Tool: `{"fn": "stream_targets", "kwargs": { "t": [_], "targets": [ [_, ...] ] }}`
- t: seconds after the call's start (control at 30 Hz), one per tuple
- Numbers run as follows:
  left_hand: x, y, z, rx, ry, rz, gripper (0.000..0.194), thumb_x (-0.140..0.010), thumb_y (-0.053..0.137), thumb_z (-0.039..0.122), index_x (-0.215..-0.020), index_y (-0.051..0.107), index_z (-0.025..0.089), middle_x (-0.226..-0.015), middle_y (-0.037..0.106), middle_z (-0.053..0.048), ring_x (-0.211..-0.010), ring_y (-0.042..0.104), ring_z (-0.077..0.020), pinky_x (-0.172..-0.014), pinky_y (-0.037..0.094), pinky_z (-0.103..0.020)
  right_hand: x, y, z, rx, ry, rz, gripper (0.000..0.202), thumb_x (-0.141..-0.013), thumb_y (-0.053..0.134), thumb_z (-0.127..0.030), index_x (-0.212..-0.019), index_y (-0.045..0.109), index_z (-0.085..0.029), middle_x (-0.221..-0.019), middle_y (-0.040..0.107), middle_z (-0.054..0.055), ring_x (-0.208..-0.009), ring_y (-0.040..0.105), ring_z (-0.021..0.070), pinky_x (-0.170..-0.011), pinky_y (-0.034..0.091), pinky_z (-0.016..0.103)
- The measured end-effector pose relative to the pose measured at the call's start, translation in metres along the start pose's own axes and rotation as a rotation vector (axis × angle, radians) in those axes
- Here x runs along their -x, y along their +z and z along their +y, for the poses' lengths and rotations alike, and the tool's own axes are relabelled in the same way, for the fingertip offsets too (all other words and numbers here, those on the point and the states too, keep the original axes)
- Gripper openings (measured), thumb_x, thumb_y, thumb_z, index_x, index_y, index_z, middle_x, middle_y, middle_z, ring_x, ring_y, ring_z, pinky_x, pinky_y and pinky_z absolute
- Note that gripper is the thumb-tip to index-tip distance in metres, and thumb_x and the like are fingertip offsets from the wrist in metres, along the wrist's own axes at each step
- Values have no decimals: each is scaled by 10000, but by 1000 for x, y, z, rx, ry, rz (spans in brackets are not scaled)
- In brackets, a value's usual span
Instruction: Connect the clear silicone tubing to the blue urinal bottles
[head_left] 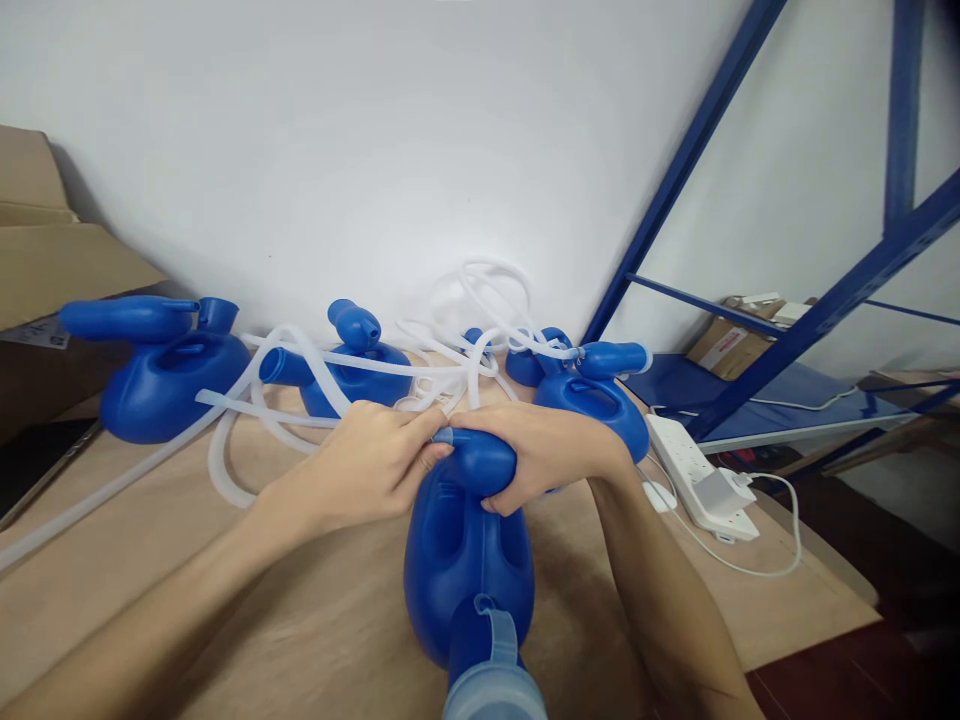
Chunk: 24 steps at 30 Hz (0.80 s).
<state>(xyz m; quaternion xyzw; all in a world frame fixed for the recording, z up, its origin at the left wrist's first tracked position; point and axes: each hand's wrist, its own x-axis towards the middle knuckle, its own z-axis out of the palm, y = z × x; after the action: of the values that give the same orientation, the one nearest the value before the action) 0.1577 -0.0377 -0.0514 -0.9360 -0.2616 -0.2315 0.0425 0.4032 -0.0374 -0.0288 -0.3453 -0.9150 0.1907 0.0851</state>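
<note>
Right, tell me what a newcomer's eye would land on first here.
First, the bright blue plastic jug with a spout lying at the centre of the brown table, gripped at its upper end by the right hand while the left hand pinches there too. Behind it, a tangle of clear flexible tubing loops among more blue plastic jugs along the white wall.

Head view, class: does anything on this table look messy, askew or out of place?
Yes. The clear tubing lies in a tangled heap, looping over the blue containers by the wall. A white power strip sits askew at the table's right edge.
</note>
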Motion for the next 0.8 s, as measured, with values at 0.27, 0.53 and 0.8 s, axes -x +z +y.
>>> {"fn": "stream_targets", "kwargs": {
  "t": [0.27, 0.53, 0.8],
  "targets": [
    [-7, -5, 8, 235, -292, -165, 379, -1052, 351, 404, -783, 541, 215, -650, 612, -16, -594, 594, -200, -605, 346, -322, 0, -3, -9, 19, 73, -20, 807, -718, 890, -397, -1448, 594, -221, -1348, 719, 105, -1225, 685, 348, -1056, 529, 463],
    [6, 11, 2, -247, 132, 181, 343, -1128, 335, 345, -1056, 607, 149, -743, 692, -39, -626, 680, -230, -530, 355, -336, -4, -5, -7, -8, 14, -42, 752, -670, 894, -309, -1360, 610, -217, -1341, 726, 91, -1181, 701, 320, -1018, 539, 421],
    [2, 22, -17, -463, 379, 422, 288, -1119, 425, 288, -1124, 657, 117, -773, 703, -44, -666, 657, -194, -596, 436, -316, -6, -3, 2, -57, 15, -61, 731, -656, 916, -335, -1311, 636, -171, -1365, 702, 117, -1229, 677, 320, -1063, 521, 426]
  ]
}}
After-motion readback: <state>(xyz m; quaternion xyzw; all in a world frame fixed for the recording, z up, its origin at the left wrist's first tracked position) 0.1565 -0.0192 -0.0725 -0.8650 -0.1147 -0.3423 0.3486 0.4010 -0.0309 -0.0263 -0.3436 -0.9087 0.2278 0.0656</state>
